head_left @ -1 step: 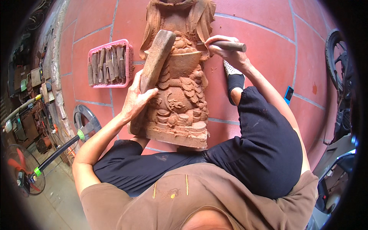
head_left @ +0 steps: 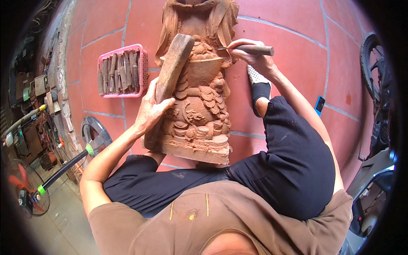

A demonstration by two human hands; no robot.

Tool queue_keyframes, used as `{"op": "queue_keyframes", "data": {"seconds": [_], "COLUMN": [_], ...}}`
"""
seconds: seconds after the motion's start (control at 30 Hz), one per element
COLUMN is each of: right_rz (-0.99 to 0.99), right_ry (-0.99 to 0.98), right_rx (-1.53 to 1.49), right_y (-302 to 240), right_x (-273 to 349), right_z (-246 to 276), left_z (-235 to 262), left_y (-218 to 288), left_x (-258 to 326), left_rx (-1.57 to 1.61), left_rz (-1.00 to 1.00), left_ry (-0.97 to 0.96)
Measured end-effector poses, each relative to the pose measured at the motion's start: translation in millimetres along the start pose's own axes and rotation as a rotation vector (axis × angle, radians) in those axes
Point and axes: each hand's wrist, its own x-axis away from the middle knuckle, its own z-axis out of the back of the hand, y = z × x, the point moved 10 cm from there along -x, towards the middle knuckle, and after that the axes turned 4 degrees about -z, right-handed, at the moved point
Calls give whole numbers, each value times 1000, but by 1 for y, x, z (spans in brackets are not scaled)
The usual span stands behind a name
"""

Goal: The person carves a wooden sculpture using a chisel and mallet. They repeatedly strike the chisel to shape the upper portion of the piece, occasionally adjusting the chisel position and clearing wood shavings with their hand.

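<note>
Left hand [head_left: 151, 112] clenched around a wooden mallet [head_left: 172, 63], its thick head raised over the carved reddish wooden statue [head_left: 197, 97]. Right hand [head_left: 250, 55] closed on a chisel [head_left: 250, 49], metal tip touching the statue's upper right side. Statue lying on the red tiled floor [head_left: 297, 25] between the legs. Pink basket [head_left: 142, 55] of wooden-handled tools just left of the statue. Fan [head_left: 21, 187] at far left.

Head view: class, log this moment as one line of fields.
left hand: grips wooden mallet | right hand: holds chisel against carved wooden statue | nearby: pink basket of chisels on red tiled floor
</note>
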Motion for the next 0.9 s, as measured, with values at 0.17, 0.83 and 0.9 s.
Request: {"op": "queue_keyframes", "data": {"seconds": [0.17, 0.83, 0.9], "right_rz": [209, 155, -28], "right_ry": [40, 33, 35], "right_rx": [46, -20, -170], "right_y": [-1, -8, 14], "right_x": [12, 8, 8], "right_z": [-7, 1, -4], "left_z": [1, 0, 1], "left_y": [-1, 2, 0], "left_x": [-2, -9, -6], "left_rx": [-35, 0, -19], "left_rz": [-1, -54, -49], "left_ry": [-1, -4, 2]}}
